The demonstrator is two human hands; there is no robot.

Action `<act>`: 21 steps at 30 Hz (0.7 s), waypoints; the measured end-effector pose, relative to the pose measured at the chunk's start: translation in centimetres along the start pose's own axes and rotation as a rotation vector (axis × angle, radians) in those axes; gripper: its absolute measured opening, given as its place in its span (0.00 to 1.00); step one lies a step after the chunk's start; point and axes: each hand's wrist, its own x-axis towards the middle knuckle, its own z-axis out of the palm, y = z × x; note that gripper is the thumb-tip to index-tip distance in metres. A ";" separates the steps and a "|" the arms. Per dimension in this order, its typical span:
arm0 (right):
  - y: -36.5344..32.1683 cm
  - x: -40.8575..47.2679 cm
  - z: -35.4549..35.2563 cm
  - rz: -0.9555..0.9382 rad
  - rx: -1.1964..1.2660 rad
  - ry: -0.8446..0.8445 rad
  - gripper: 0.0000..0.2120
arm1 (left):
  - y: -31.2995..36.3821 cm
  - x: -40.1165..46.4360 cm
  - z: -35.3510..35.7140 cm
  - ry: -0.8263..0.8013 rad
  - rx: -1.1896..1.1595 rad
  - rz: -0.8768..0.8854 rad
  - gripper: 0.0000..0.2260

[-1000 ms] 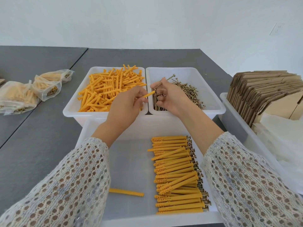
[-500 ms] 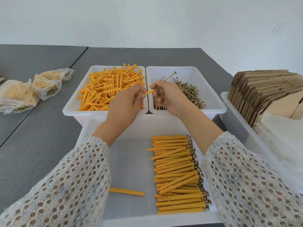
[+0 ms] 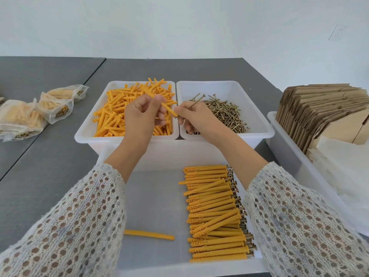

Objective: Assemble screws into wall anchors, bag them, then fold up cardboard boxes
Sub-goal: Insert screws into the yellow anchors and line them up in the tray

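The left hand (image 3: 142, 114) is gripping a yellow anchor (image 3: 169, 109) in curled fingers, now raised higher than a second ago; the right hand (image 3: 194, 116) is pinching a screw (image 3: 196, 101), its tip now meeting the anchor's open end at 3 o'clock, above the seam between the anchor bin (image 3: 85, 132) and screw bin (image 3: 257, 116); assembled anchors (image 3: 215, 214) are lying unmoved in the near tray (image 3: 159, 196).

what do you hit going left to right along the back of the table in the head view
filled bags → bin of yellow anchors → bin of screws → stack of flat cardboard boxes
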 end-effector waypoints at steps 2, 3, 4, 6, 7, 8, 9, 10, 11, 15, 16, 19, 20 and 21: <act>-0.2 0.0 0.1 0.024 0.025 0.062 0.18 | -0.2 -0.1 0.0 -0.006 0.172 0.090 0.17; -0.4 0.0 0.0 0.046 0.071 0.105 0.21 | -0.3 -0.2 0.1 -0.021 0.265 0.132 0.19; -0.5 0.0 -0.1 0.065 0.133 0.148 0.23 | -0.3 -0.4 0.2 -0.048 0.341 0.156 0.20; -0.9 0.1 -0.5 0.086 0.281 0.214 0.24 | -0.5 -0.6 0.4 -0.167 0.453 0.161 0.21; -1.1 0.1 -0.7 0.090 0.356 0.232 0.25 | -0.6 -0.7 0.5 -0.252 0.516 0.160 0.21; -1.2 0.0 -0.9 0.092 0.419 0.243 0.25 | -0.7 -0.8 0.6 -0.331 0.589 0.166 0.21; -1.2 -0.1 -1.0 0.097 0.464 0.248 0.25 | -0.8 -0.9 0.6 -0.391 0.661 0.183 0.20; -1.2 -0.2 -1.1 0.105 0.489 0.248 0.25 | -0.9 -0.9 0.6 -0.428 0.713 0.202 0.20; -1.2 -0.2 -1.1 0.116 0.501 0.239 0.25 | -1.0 -1.0 0.7 -0.447 0.739 0.216 0.20; -1.2 -0.2 -0.7 0.144 0.488 0.174 0.26 | -1.0 -1.0 0.6 -0.468 0.724 0.242 0.19; -1.1 -0.1 -0.8 0.147 0.478 0.165 0.26 | -1.0 -1.0 0.6 -0.469 0.719 0.247 0.19; -1.1 -0.2 -1.0 0.155 0.473 0.127 0.27 | -1.0 -1.0 0.5 -0.473 0.712 0.268 0.19; -1.0 -0.2 -1.1 0.159 0.465 0.113 0.27 | -1.1 -1.0 0.5 -0.479 0.710 0.277 0.20; -1.0 -0.2 -1.1 0.164 0.443 0.098 0.27 | -1.1 -1.0 0.5 -0.484 0.712 0.284 0.20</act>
